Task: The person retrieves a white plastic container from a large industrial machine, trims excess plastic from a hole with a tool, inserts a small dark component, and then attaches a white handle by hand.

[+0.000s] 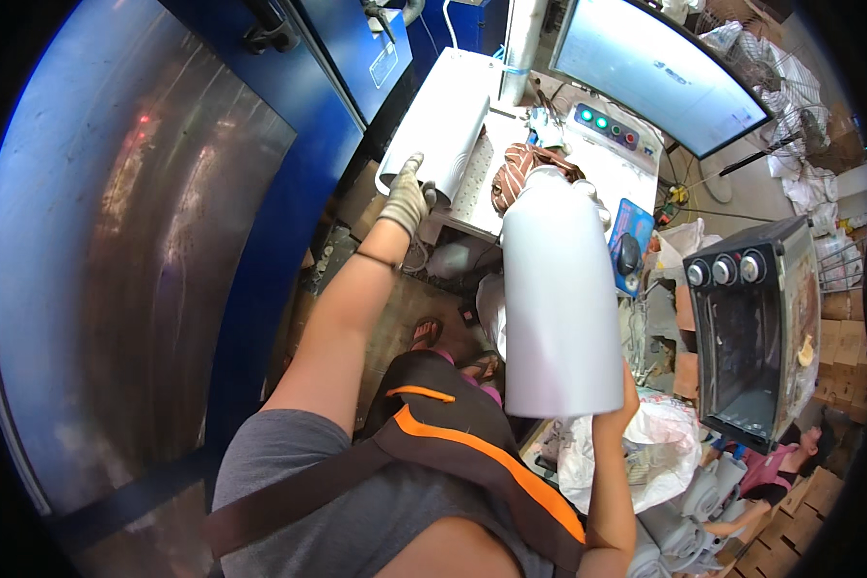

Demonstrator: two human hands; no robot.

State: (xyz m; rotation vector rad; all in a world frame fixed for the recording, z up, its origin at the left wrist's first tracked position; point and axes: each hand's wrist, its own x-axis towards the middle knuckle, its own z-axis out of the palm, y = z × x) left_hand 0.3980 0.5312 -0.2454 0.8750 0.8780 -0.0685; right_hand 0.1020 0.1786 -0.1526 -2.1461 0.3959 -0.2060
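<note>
My left hand (407,196), in a striped knit glove, is at the near end of a white curved machine housing (441,123). One finger points up along its face; whether the hand grips the edge I cannot tell. A large pale grey-white bottle-shaped vessel (563,303) hangs in front of me, its narrower shoulder pointing to the worktable. My right hand (594,202) holds it from behind at the right; only gloved fingers show by the shoulder, the rest is hidden. Touching or just behind that shoulder is a brown striped cloth (516,177).
A white worktable (480,177) carries a button panel (607,126) with lit green buttons, and a mouse (628,253) on a blue pad. A monitor (665,68) stands behind. At right are a toaster oven (744,332), a plastic sack (665,441) and another person (766,469); a blue cabinet (274,238) flanks the left.
</note>
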